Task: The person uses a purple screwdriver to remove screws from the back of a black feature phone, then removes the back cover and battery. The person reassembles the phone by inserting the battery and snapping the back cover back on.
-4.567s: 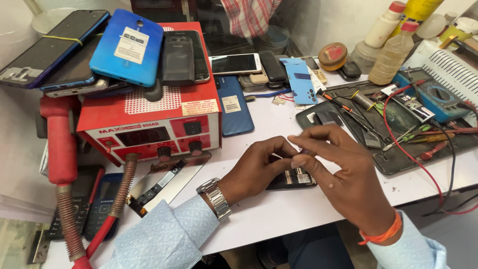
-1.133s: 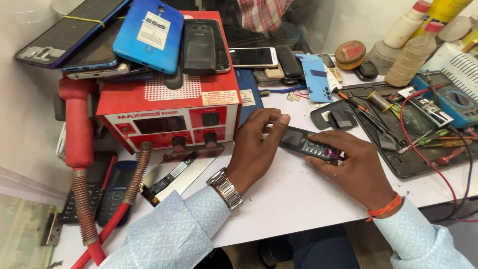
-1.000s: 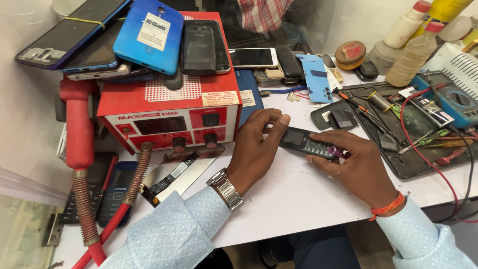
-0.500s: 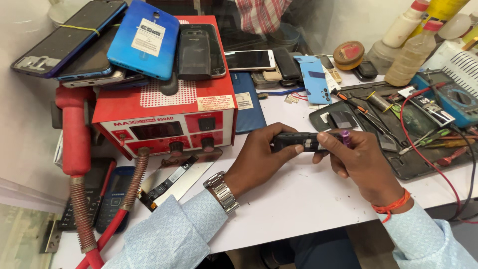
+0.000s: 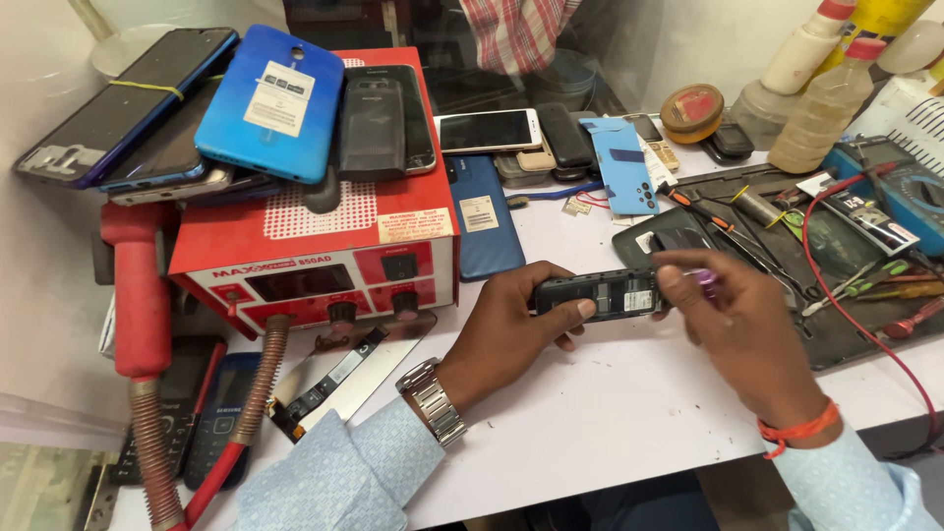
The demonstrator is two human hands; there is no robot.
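Left hand: the left hand [image 5: 516, 324] was clamped on the near end of a small black keypad phone [image 5: 602, 293], thumb along its lower edge, fingers curled behind it.
Right hand: the right hand [image 5: 752, 329] closed on the phone's other end, fingertips [image 5: 673, 278] pressing on its top face.
Phone: it was held level between both hands, lifted just off the white table [image 5: 610, 413], back side up with the open battery bay showing.
Purple bit: something small and purple [image 5: 706, 283] peeked out at the right-hand fingers; what it was, I couldn't tell.
Wrists: a metal wristwatch [image 5: 433, 401] was on the left wrist, an orange thread band [image 5: 798, 431] on the right, both sleeves pale blue.
Left of the left hand: a red rework station box [image 5: 324, 258] stood there, a stack of smartphones [image 5: 246, 113] piled on top, its red handle and hose [image 5: 143, 334] further out.
Beyond the hands: a blue phone back cover [image 5: 625, 165] and more handsets lay well apart from the grip.
Right of the right hand: a dark work mat [image 5: 836, 339] carried tweezers, screwdrivers and a red lead [image 5: 821, 258]; bottles [image 5: 824, 103] stood behind it.
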